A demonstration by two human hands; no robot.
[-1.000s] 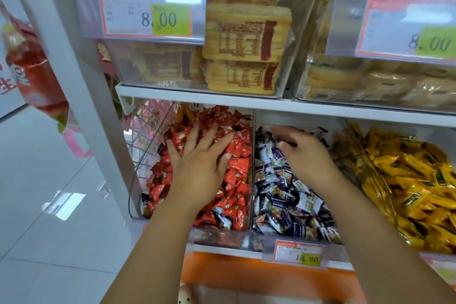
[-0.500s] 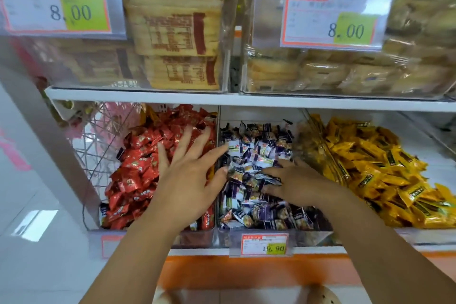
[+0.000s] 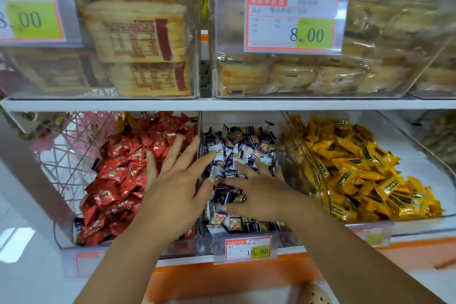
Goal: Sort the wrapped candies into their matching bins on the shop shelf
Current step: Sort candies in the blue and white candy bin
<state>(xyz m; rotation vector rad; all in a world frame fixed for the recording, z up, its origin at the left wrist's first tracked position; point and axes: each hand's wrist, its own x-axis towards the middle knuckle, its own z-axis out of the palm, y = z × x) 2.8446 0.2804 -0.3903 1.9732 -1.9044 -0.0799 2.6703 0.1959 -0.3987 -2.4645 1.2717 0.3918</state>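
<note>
Three clear bins sit side by side on the lower shelf. The left bin holds red wrapped candies (image 3: pixel 123 175), the middle bin dark purple and white candies (image 3: pixel 241 145), the right bin yellow candies (image 3: pixel 357 168). My left hand (image 3: pixel 175 187) lies spread over the red candies, its index finger and thumb reaching across the divider (image 3: pixel 199 131) into the middle bin. My right hand (image 3: pixel 259 192) rests flat with spread fingers on the purple candies. Neither hand grips anything that I can see.
A price tag reading 19.90 (image 3: pixel 248 249) clips to the middle bin's front. The upper shelf (image 3: pixel 222 104) carries clear boxes of packaged biscuits (image 3: pixel 138 32) with 8.00 labels (image 3: pixel 293 22). A wire basket (image 3: pixel 71 155) stands left of the red bin. White floor lies at the left.
The view has swung right and closer. My left hand slid right toward the divider between red and purple bins. My right hand came forward and spread flat on the purple candies.
</note>
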